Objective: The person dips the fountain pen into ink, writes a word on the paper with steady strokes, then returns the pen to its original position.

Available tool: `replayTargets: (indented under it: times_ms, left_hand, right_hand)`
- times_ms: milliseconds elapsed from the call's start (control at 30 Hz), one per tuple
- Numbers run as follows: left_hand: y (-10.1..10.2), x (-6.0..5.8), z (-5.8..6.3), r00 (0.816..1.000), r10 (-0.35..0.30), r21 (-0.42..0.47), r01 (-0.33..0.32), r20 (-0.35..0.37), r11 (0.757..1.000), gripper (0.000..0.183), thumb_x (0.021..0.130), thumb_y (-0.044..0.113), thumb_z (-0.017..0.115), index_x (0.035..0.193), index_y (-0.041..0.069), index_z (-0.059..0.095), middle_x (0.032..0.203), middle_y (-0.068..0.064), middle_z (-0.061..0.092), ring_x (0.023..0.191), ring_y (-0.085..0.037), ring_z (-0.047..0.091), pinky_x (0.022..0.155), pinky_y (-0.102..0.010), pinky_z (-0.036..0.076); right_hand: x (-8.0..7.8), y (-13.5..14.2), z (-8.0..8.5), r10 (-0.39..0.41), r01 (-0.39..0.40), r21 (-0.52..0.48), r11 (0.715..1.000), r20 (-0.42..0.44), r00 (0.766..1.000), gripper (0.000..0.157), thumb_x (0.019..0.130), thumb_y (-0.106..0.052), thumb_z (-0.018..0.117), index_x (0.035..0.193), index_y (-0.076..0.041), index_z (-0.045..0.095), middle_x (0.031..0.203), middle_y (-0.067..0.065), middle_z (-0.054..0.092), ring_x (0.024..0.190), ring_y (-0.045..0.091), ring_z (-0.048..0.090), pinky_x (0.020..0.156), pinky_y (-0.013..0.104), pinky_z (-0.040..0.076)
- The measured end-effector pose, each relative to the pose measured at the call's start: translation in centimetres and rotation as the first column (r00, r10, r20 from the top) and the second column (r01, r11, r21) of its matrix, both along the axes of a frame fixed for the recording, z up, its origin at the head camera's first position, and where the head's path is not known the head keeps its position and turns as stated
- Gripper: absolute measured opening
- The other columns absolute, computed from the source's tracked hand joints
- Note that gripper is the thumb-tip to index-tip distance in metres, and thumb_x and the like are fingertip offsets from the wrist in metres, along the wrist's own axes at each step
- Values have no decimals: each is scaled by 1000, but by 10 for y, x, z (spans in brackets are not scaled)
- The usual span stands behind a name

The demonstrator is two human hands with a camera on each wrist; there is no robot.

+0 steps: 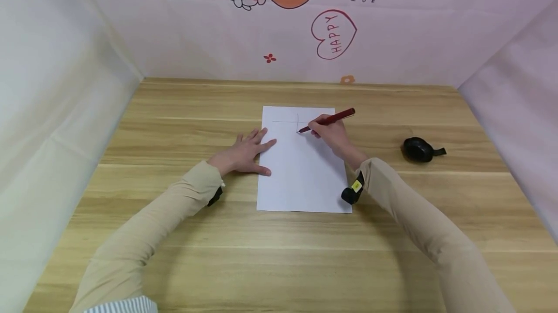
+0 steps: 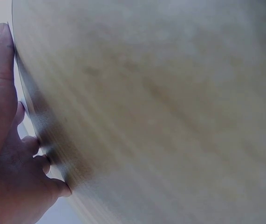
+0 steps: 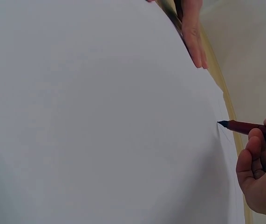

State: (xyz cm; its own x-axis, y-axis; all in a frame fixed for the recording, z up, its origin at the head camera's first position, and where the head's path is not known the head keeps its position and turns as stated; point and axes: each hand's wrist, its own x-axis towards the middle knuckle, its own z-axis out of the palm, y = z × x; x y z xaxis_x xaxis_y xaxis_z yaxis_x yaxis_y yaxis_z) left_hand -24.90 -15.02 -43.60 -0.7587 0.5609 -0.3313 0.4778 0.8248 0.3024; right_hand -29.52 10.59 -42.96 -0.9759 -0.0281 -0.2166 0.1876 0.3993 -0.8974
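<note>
A white sheet of paper lies on the wooden table, with a thin horizontal line and a vertical line crossing near its top. My right hand pinches a dark red pen, its dark tip at the lower end of the vertical line. In the right wrist view the pen slants in from the right, tip at the paper's surface. My left hand rests with spread fingers over the sheet's left edge. The left wrist view shows this hand along the paper's edge.
To the right on the wooden table lies a small black rounded object with a short tab. A white printed curtain stands behind the table, and plain white cloth hangs on both sides.
</note>
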Motion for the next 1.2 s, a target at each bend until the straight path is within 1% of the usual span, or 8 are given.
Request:
replayTargets:
  times_ms: [167, 300, 500, 767, 1000, 1200]
  left_hand:
    - [0, 0, 2, 1000, -2, -11, 2, 9, 1000, 94, 82, 60, 62, 153, 24, 13, 160, -13, -9, 147, -35, -6, 112, -66, 3]
    - [0, 0, 4, 1000, -2, -21, 3, 9, 1000, 94, 82, 60, 61, 153, 24, 12, 160, -13, -10, 147, -35, -7, 112, -66, 3]
    - [0, 0, 5, 1000, -3, -22, 3, 2, 1000, 94, 82, 60, 62, 153, 24, 13, 160, -13, -9, 147, -36, -6, 112, -66, 3]
    - [1, 2, 4, 1000, 5, -17, -5, 17, 1000, 93, 82, 60, 62, 153, 24, 12, 160, -13, -10, 147, -35, -7, 112, -66, 2]
    - [1, 1, 3, 1000, 5, -17, -5, 15, 1000, 94, 82, 59, 62, 153, 24, 13, 160, -13, -10, 147, -35, -7, 112, -66, 2]
    - [0, 1, 2, 1000, 2, -6, -2, 9, 1000, 94, 82, 58, 63, 153, 23, 13, 160, -14, -9, 147, -37, -6, 111, -67, 3]
  right_hand:
    - [3, 1, 0, 24, -24, -16, 1000, 3, 1000, 24, 91, -22, 62, 104, -3, 62, 78, 1, 62, 75, 17, 58, 70, 23, 47]
    - [6, 1, 0, 33, -33, -25, 999, -10, 999, 22, 90, -22, 62, 101, -2, 62, 74, -1, 61, 73, 16, 57, 68, 23, 46]
    - [9, 1, 1, 42, -42, -40, 998, -15, 999, 19, 89, -20, 62, 98, -3, 63, 69, -4, 61, 67, 12, 55, 65, 23, 44]
    - [15, 0, 2, 73, -73, -43, 996, -10, 997, 20, 90, -20, 61, 99, -2, 63, 71, -2, 61, 68, 13, 54, 66, 24, 44]
    - [21, -1, 1, 72, -73, -40, 997, -18, 997, 19, 90, -19, 62, 99, -2, 63, 71, -3, 61, 69, 14, 55, 67, 24, 45]
    - [25, -1, 0, 88, -88, -30, 996, -12, 996, 22, 90, -21, 62, 101, -2, 63, 76, 1, 62, 70, 14, 55, 69, 25, 46]
